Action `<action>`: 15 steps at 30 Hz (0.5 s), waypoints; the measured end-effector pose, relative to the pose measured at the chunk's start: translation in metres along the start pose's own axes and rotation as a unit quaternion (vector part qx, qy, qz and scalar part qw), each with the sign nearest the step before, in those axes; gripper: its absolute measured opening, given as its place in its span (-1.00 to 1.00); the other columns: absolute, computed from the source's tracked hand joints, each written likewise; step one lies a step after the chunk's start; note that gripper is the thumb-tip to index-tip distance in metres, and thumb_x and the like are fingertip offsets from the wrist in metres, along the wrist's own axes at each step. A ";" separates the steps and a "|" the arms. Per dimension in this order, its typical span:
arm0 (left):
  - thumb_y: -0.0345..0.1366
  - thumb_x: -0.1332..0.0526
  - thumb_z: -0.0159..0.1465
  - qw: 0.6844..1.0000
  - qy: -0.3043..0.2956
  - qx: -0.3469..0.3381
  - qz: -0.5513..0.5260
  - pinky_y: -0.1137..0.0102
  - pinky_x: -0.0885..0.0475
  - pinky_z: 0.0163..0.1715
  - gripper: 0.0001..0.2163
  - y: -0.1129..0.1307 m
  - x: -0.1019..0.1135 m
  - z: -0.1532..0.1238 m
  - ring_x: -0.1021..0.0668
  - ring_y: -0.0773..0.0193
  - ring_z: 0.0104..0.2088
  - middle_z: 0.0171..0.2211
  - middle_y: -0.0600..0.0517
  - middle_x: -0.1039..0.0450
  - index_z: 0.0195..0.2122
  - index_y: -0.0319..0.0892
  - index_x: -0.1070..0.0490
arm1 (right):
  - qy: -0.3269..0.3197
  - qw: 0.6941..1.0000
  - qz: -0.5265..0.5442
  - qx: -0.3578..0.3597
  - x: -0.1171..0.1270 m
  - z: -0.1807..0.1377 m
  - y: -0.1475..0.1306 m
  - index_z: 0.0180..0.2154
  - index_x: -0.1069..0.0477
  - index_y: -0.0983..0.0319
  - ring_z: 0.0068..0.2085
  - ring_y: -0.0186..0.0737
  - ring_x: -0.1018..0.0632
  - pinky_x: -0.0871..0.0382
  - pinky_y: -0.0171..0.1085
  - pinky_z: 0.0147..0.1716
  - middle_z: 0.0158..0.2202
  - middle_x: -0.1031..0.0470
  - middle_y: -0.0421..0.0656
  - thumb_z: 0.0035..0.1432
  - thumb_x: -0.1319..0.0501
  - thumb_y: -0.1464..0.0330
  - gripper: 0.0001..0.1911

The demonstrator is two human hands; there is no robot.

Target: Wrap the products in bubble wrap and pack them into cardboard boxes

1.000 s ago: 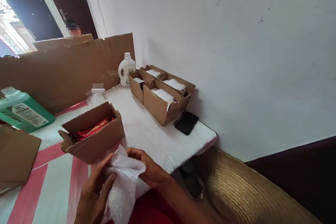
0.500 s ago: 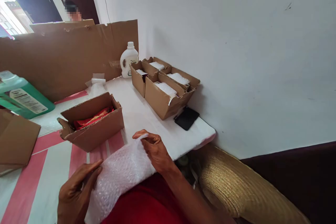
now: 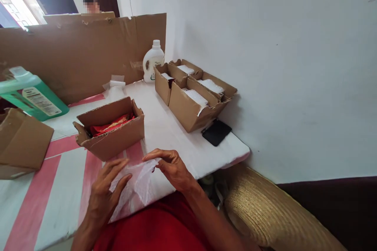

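Observation:
A crumpled, see-through sheet of bubble wrap point(image 3: 138, 186) lies at the near table edge, between my hands and against the red clothing on my lap. My right hand point(image 3: 173, 168) pinches its upper right corner between thumb and fingers. On the other side, my left hand point(image 3: 104, 188) hovers over the sheet's left part, thumb and fingers apart. Just beyond my hands stands an open cardboard box point(image 3: 118, 141) with red shiny packets point(image 3: 110, 125) inside.
Several cardboard boxes point(image 3: 188, 111) holding bubble-wrapped items stand by the wall, near a black flat object point(image 3: 216, 132). A white jug point(image 3: 153, 60), a green liquid bottle point(image 3: 38, 98), another carton point(image 3: 23, 145) and a cardboard partition point(image 3: 97, 55) surround the table. A person point(image 3: 90, 2) is behind it.
The bubble wrap has gone from a flat, spread piece to a bunched, thinner-looking sheet. My left hand has moved right and up, closer to my right hand. The view has shifted slightly.

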State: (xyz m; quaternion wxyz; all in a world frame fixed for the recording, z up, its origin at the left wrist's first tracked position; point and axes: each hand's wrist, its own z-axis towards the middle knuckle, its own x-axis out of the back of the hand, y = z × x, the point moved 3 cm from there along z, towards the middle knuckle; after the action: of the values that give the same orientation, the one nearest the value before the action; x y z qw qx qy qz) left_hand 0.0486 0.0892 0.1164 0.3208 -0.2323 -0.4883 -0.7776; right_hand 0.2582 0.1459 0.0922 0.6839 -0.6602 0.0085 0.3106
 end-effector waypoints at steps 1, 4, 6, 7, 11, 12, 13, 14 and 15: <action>-0.09 -0.24 0.32 1.000 -0.013 -0.002 -0.007 0.31 -0.56 -0.11 -0.76 0.001 -0.005 0.000 -0.65 0.18 -0.15 -0.17 -0.01 -0.64 -0.13 -0.04 -0.62 | -0.004 1.000 -0.004 0.002 -0.001 0.000 -0.002 -0.20 -0.69 0.13 -0.30 -0.23 -0.50 -0.40 -0.24 -0.26 -0.23 -0.62 -0.12 0.15 -0.38 0.12 -0.73; -0.16 -0.22 0.34 1.000 -0.007 -0.014 -0.011 0.34 -0.54 -0.19 -0.81 0.002 -0.011 -0.001 -0.65 0.22 -0.24 -0.26 0.03 -0.66 -0.17 0.00 -0.64 | 0.012 1.000 -0.001 0.000 0.000 -0.001 -0.004 -0.19 -0.69 0.14 -0.30 -0.22 -0.50 -0.39 -0.24 -0.27 -0.25 -0.61 -0.11 0.15 -0.39 0.12 -0.72; -0.21 -0.23 0.34 0.999 0.017 -0.032 0.006 0.32 -0.52 -0.17 -0.80 0.000 -0.010 -0.003 -0.65 0.21 -0.23 -0.24 0.04 -0.66 -0.08 0.01 -0.61 | 0.027 0.999 0.018 -0.004 0.002 -0.002 -0.002 -0.21 -0.69 0.14 -0.33 -0.24 -0.49 -0.38 -0.25 -0.29 -0.28 -0.61 -0.12 0.14 -0.40 0.15 -0.75; -0.24 -0.23 0.34 0.999 0.025 -0.045 0.017 0.32 -0.51 -0.16 -0.79 -0.001 -0.009 -0.004 -0.65 0.21 -0.23 -0.23 0.04 -0.66 -0.06 0.01 -0.60 | 0.032 0.999 0.029 -0.007 0.002 -0.002 0.000 -0.22 -0.69 0.14 -0.34 -0.25 -0.49 -0.38 -0.25 -0.29 -0.29 -0.61 -0.12 0.14 -0.41 0.17 -0.77; -0.36 -0.25 0.31 0.993 0.055 -0.094 0.054 0.32 -0.49 -0.11 -0.74 -0.003 0.002 -0.013 -0.64 0.22 -0.18 -0.16 0.02 -0.64 0.00 0.01 -0.56 | 0.050 0.998 0.045 -0.011 0.003 -0.004 0.006 -0.23 -0.69 0.15 -0.34 -0.26 -0.50 -0.38 -0.26 -0.29 -0.30 -0.62 -0.13 0.15 -0.40 0.23 -0.82; -0.39 -0.26 0.30 0.991 0.068 -0.100 0.059 0.32 -0.49 -0.08 -0.71 -0.002 0.008 -0.016 -0.63 0.22 -0.14 -0.13 0.01 -0.62 0.02 0.02 -0.55 | 0.062 0.997 0.051 -0.012 0.004 -0.004 0.008 -0.24 -0.68 0.16 -0.33 -0.27 -0.51 -0.38 -0.27 -0.28 -0.30 -0.62 -0.14 0.15 -0.40 0.23 -0.83; -0.41 -0.26 0.29 0.989 0.085 -0.101 0.065 0.33 -0.49 -0.05 -0.70 -0.001 0.016 -0.021 -0.63 0.22 -0.12 -0.10 0.02 -0.61 0.02 0.03 -0.54 | 0.074 0.995 0.060 -0.013 0.005 -0.002 0.009 -0.25 -0.67 0.16 -0.32 -0.27 -0.51 -0.38 -0.28 -0.27 -0.31 -0.62 -0.14 0.14 -0.41 0.24 -0.84; -0.43 -0.25 0.29 0.987 0.103 -0.100 0.076 0.33 -0.48 -0.03 -0.70 0.001 0.025 -0.026 -0.62 0.22 -0.11 -0.09 0.02 -0.60 0.01 0.03 -0.53 | 0.081 0.994 0.073 -0.015 0.007 0.000 0.010 -0.27 -0.66 0.16 -0.31 -0.28 -0.51 -0.38 -0.28 -0.25 -0.32 -0.62 -0.15 0.13 -0.43 0.23 -0.84; -0.43 -0.24 0.30 0.984 0.116 -0.096 0.091 0.32 -0.48 -0.02 -0.71 0.004 0.034 -0.032 -0.62 0.22 -0.10 -0.10 0.02 -0.60 0.00 0.03 -0.52 | 0.081 0.993 0.087 -0.020 0.009 0.004 0.012 -0.28 -0.65 0.17 -0.31 -0.29 -0.52 -0.39 -0.28 -0.22 -0.33 -0.62 -0.16 0.11 -0.44 0.23 -0.83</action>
State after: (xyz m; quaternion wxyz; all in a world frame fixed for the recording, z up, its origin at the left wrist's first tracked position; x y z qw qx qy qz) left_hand 0.0267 0.0499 0.1288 0.4214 -0.2134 -0.3479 -0.8098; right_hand 0.2588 0.1520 0.0781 0.6382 -0.6931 0.1152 0.3148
